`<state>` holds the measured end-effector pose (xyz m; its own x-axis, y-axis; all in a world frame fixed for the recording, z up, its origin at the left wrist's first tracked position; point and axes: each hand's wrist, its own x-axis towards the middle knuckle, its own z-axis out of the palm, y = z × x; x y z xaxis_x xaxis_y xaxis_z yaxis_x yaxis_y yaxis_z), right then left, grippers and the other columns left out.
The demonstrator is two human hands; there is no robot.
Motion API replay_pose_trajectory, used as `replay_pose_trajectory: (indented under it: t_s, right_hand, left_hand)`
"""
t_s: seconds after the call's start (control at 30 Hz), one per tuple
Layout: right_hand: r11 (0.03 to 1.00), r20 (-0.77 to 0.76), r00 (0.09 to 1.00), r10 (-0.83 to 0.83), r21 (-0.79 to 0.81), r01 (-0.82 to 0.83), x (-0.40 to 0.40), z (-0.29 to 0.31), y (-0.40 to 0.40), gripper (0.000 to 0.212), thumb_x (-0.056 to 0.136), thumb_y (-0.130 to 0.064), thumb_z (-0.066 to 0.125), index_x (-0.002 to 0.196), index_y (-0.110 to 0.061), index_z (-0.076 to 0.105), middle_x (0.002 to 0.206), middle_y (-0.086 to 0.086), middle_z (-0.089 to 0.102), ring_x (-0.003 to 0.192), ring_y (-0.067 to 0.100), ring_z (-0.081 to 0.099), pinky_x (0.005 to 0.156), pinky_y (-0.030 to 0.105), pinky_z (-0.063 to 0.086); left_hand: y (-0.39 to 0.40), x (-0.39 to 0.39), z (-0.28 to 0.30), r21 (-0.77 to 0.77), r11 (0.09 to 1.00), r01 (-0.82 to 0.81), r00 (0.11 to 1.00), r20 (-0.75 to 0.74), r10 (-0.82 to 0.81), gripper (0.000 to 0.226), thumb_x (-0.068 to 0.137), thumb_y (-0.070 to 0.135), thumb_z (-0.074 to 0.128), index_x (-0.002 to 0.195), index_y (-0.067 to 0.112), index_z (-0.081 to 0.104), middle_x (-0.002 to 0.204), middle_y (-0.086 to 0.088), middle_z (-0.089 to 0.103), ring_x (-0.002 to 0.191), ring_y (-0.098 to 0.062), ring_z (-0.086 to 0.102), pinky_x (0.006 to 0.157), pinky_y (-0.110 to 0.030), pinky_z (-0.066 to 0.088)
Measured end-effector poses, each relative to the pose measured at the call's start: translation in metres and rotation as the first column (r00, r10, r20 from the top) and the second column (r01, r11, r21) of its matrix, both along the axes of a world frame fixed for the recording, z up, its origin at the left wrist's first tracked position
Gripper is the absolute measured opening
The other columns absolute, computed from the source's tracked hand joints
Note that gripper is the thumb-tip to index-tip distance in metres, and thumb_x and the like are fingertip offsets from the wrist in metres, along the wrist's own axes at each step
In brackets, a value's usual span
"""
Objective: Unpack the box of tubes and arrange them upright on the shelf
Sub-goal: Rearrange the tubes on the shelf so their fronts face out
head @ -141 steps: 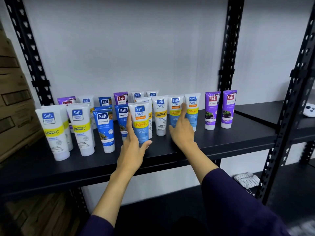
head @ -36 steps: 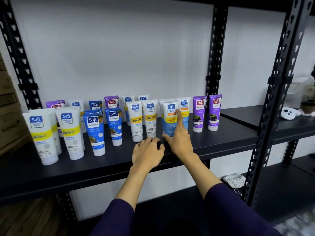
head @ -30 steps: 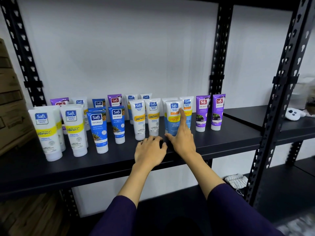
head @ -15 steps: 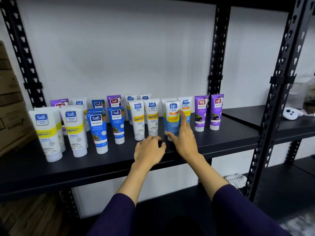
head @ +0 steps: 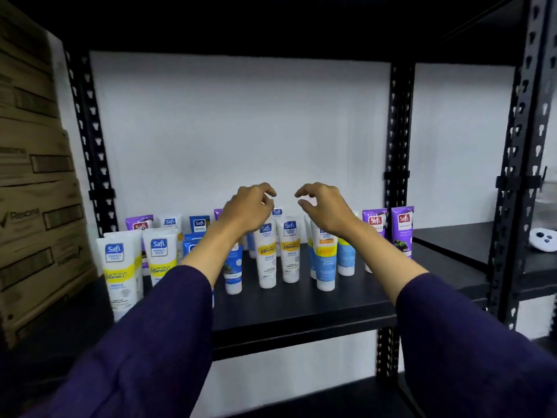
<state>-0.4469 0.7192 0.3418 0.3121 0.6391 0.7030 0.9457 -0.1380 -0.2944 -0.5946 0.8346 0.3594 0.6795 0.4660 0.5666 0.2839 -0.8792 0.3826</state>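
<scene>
A black metal rack (head: 398, 122) with perforated uprights fills the view against a white wall (head: 241, 131). Stacked brown cartons (head: 33, 182) stand just beside its left side. The black shelf (head: 301, 306) at chest height carries the tubes (head: 268, 254), all standing upright on their caps in loose rows. Two large white tubes (head: 123, 273) with yellow bands stand at the front left, blue tubes (head: 233, 267) are partly hidden behind the left forearm, white and pale blue ones fill the middle, and two purple tubes (head: 402, 230) stand at the right end, near the rear upright. More purple, white and blue tubes line the back by the wall.

Both arms in dark purple sleeves (head: 144, 342) reach forward over the shelf. The left hand (head: 248, 208) is raised above the middle tubes, its grip loose: fingers curled downward, thumb apart from them, holding nothing. The right hand (head: 324, 206) mirrors it just to the right, fingers loosely hooked with a gap between thumb and forefinger, its grip likewise around nothing. The two hands are near each other but apart, and neither touches a tube.

On the neighbouring shelf to the right lies a small white device (head: 544, 239) with dark buttons.
</scene>
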Motion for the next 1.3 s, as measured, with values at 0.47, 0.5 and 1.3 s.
replay_pose_trajectory:
  t_s: [0.47,0.5,1.3]
  right_hand:
    - [0.798,0.071,0.991,0.114,-0.601,-0.049,0.072,0.056,0.131,0.038,0.094,-0.025,0.058,0.131,-0.019,0.053,0.131,0.008,0.054,0.115,0.022,0.054,0.094,0.029,0.042]
    - [0.776,0.064,0.990,0.127,-0.628,-0.058,0.077,0.057,0.141,0.038,0.094,-0.026,0.059,0.131,-0.020,0.053,0.130,0.007,0.055,0.114,0.022,0.055,0.092,0.029,0.043]
    - [0.979,0.233,0.973,0.008,-0.198,0.040,0.058,0.135,0.081,0.040,0.084,0.003,0.057,0.119,-0.015,0.064,0.079,0.005,0.063,0.073,0.017,0.057,0.072,0.020,0.041]
  left_hand:
    - [0.142,0.078,0.050,0.110,0.990,0.093,0.772,-0.635,-0.002,0.042,0.094,0.023,0.058,0.135,0.022,0.050,0.136,-0.004,0.052,0.122,-0.018,0.051,0.103,-0.030,0.041]
    - [0.153,0.085,0.048,0.111,0.988,0.108,0.749,-0.663,-0.007,0.044,0.093,0.023,0.060,0.136,0.023,0.049,0.137,-0.004,0.052,0.123,-0.017,0.051,0.103,-0.030,0.041]
    - [0.113,0.055,0.143,0.326,0.929,0.175,0.945,-0.320,-0.066,0.036,0.085,-0.001,0.061,0.109,0.026,0.064,0.081,0.002,0.065,0.068,-0.008,0.059,0.058,-0.018,0.050]
